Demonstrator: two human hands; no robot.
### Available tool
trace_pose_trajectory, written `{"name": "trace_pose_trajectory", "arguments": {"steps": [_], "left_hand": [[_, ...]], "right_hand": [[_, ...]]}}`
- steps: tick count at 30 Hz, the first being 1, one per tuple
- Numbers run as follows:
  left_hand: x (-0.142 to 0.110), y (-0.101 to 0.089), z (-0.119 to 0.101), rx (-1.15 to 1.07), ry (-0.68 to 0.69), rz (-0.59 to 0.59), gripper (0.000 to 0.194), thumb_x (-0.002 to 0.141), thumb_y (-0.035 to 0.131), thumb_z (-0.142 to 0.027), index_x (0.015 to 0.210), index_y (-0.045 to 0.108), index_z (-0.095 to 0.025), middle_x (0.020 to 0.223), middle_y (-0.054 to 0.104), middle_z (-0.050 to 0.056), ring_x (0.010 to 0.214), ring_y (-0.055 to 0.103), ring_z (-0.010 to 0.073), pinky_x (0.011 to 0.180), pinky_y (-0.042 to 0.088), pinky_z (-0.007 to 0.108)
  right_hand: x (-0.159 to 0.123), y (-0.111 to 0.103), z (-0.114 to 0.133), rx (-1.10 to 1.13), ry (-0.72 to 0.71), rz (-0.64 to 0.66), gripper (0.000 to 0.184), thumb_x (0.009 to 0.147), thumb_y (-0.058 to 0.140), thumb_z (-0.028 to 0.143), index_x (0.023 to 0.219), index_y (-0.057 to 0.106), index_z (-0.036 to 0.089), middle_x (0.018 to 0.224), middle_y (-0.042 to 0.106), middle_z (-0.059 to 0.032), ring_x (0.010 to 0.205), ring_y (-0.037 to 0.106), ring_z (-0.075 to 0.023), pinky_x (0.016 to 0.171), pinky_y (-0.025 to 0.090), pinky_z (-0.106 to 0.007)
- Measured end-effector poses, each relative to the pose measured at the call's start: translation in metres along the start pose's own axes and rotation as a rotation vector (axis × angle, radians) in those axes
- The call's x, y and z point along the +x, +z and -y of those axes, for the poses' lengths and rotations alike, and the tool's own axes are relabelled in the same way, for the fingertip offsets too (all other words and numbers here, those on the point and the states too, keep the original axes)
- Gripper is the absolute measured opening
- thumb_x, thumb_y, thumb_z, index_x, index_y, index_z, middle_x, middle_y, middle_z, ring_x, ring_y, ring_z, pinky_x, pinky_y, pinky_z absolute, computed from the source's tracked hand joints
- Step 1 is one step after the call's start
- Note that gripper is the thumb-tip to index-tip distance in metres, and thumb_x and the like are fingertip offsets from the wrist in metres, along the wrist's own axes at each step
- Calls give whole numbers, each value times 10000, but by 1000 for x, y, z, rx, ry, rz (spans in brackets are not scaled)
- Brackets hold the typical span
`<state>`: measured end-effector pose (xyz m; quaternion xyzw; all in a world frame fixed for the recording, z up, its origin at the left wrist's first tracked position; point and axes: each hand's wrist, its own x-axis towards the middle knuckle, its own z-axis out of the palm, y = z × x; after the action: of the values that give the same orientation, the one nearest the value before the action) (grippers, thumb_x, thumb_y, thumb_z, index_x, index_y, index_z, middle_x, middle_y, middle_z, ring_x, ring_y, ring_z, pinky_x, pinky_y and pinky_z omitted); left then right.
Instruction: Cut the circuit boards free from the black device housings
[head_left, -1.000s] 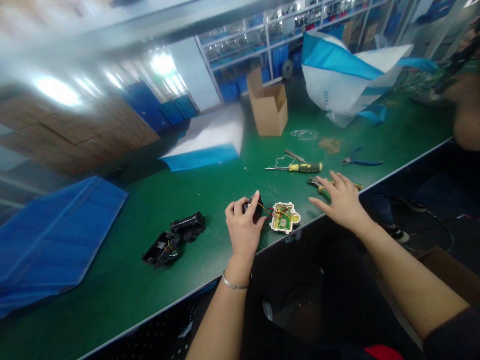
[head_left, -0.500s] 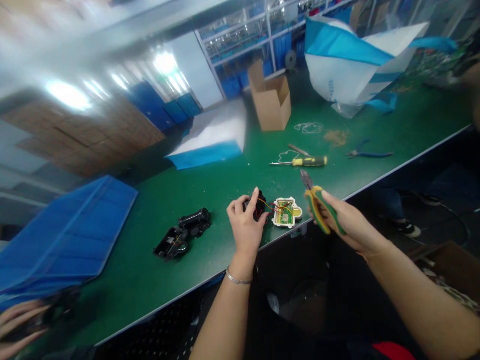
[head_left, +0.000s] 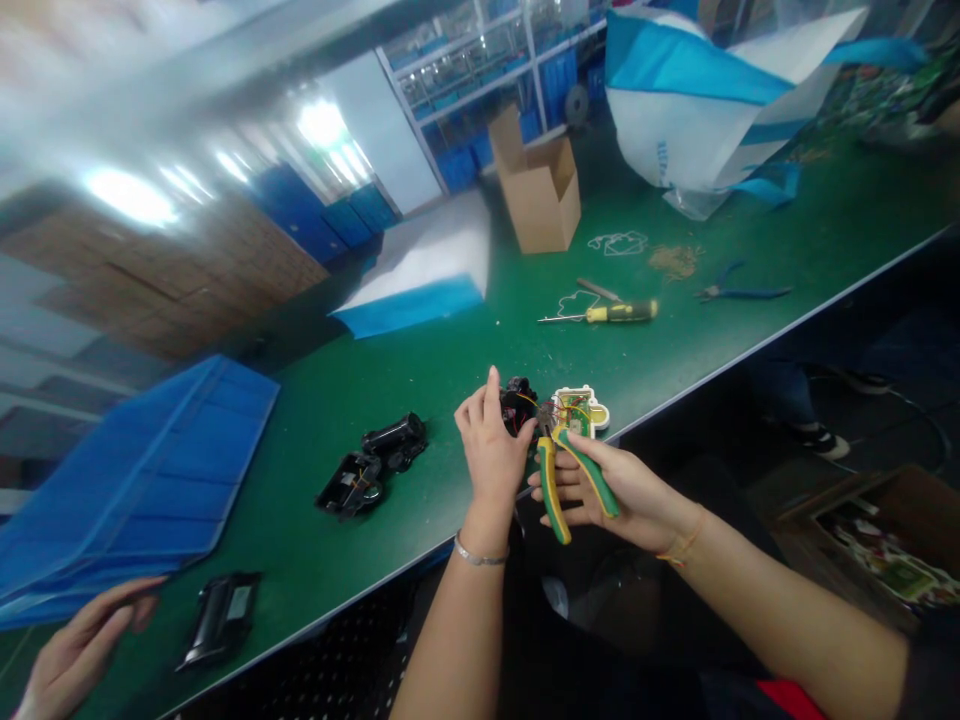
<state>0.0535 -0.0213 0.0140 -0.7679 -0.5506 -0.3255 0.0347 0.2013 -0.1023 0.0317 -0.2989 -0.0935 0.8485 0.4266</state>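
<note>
My left hand [head_left: 491, 450] grips a small black part [head_left: 517, 402] with red and yellow wires, held just above the green table [head_left: 450, 370]. The wires run to a white open casing with a green circuit board [head_left: 576, 412] at the table's near edge. My right hand [head_left: 611, 485] is closed on the green-and-yellow handles of pliers [head_left: 559, 470], whose jaws point at the wires between the black part and the casing.
Black housing pieces [head_left: 371, 465] lie to the left. A yellow-handled screwdriver [head_left: 611, 313] and blue-handled pliers [head_left: 739, 292] lie further back, with a cardboard box [head_left: 540, 195] and blue-white bags [head_left: 690, 100]. Another person's hand [head_left: 82, 640] reaches beside a black part [head_left: 221, 615] at bottom left.
My right hand picked the green-yellow pliers off the table and brought them left to the wires. Another person's hand came into view at bottom left with a black part.
</note>
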Motion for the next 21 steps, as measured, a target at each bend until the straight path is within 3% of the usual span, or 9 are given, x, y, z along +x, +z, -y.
{"name": "trace_pose_trajectory", "arguments": {"steps": [6, 21], "left_hand": [[1, 2, 1, 19, 24, 12, 853, 730, 704, -227, 1471, 281, -209, 1246, 511, 121, 1146, 407, 279, 1023, 375, 462], [1, 0, 2, 63, 1, 28, 878, 720, 724, -272, 1474, 277, -208, 1274, 491, 126, 1141, 418, 298, 1007, 403, 465]], "right_hand": [[5, 1, -5, 51, 44, 27, 386, 951, 421, 443, 995, 600, 104, 998, 690, -171, 924, 677, -251, 875, 515, -502], [14, 3, -7, 99, -2, -12, 407, 963, 382, 448, 980, 599, 104, 908, 691, -147, 850, 684, -231, 851, 526, -493]]}}
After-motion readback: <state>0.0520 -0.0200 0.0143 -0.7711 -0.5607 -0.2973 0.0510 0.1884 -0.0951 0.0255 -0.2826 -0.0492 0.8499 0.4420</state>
